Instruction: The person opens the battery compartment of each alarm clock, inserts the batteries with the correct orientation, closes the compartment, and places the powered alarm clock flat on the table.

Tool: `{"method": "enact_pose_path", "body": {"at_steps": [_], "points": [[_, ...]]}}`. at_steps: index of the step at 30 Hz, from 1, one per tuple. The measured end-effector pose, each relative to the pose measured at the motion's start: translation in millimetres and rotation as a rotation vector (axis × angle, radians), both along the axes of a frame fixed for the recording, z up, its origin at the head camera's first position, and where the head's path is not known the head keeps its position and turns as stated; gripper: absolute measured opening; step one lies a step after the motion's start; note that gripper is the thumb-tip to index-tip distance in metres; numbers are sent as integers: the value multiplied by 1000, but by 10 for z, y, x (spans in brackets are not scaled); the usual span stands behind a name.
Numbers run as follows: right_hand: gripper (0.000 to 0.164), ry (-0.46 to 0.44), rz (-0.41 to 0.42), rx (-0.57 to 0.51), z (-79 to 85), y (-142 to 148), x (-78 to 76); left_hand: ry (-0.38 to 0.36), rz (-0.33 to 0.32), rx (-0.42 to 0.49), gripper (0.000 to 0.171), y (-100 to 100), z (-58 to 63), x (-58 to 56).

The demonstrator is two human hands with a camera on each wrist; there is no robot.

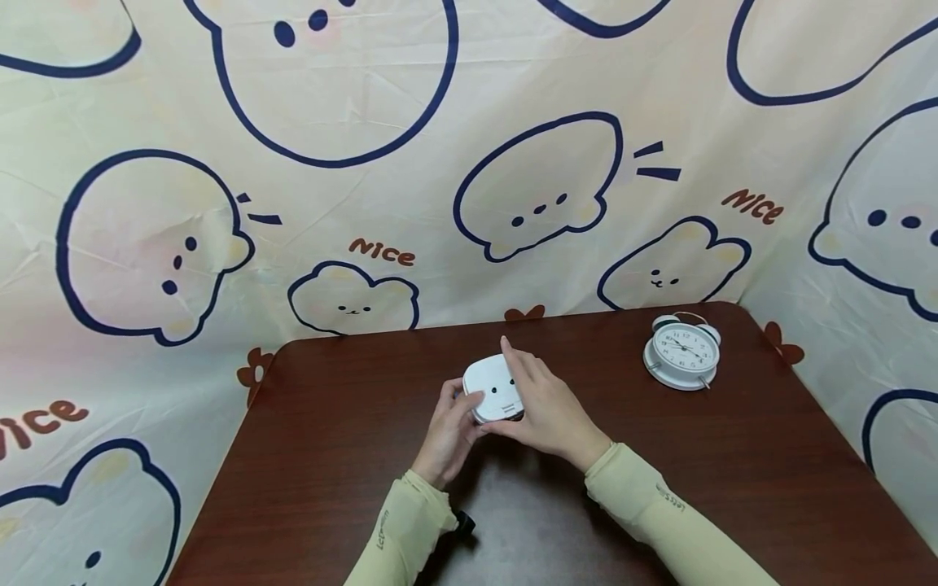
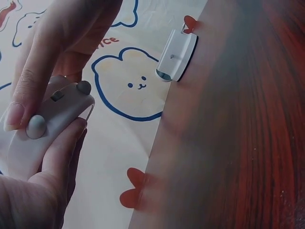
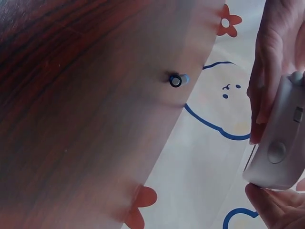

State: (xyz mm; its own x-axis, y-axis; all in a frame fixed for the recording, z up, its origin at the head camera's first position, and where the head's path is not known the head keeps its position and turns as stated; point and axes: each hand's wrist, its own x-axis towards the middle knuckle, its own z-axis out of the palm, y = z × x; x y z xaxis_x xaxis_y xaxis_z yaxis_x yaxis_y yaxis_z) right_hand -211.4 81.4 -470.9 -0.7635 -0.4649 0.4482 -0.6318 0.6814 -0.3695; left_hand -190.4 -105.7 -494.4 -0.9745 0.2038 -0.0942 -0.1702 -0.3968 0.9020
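L hand (image 1: 449, 435) & R hand (image 1: 551, 411) both grasping one white device (image 1: 484, 376), raised over the brown table (image 1: 352, 407), near middle of head view; L thumb laid on the device's upper face, fingers wrapped under its L side; R hand has fingers along R side of device, thumb at the edge nearest the wearer; device a rounded squarish block, 2 dark dots on the upper face, small marks by near edge, too small to read; wrist views show its side w/ 2 rounded knobs (image 2: 36, 127), one white, one greyer, small rectangular slot (image 2: 57, 96) btwn them

White alarm clock (image 1: 685, 348) on far R part of table, well apart from hands; twin bells on top, numbered dial, dark pointers, face tipped upward; R wrist view: small blue & black cylinder (image 3: 176, 80) on table near its far edge, dark ring round a pale end; upright or lying, can't tell

Pale yellow-green sleeves (image 1: 659, 505) on both arms, printed lettering; small black item (image 1: 465, 525) beside L cuff; cloth backdrop (image 1: 542, 65) behind table, bear outlines in navy, "Nice" in red-brown, brown flowers
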Motion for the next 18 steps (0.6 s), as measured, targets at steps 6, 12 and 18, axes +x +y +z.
{"method": "enact_pose_path", "body": {"at_steps": [6, 12, 18], "points": [[122, 3, 9, -18, 8, 15, -5, -4, -35, 3, 40, -19, -16, -8], [123, -81, 29, -110, 32, 51, -42, 26, -90, 44, 55, -37, -66, -38], [126, -172, 67, -180, 42, 68, -31, 5, -153, 57, 70, -59, -147, -42]]}}
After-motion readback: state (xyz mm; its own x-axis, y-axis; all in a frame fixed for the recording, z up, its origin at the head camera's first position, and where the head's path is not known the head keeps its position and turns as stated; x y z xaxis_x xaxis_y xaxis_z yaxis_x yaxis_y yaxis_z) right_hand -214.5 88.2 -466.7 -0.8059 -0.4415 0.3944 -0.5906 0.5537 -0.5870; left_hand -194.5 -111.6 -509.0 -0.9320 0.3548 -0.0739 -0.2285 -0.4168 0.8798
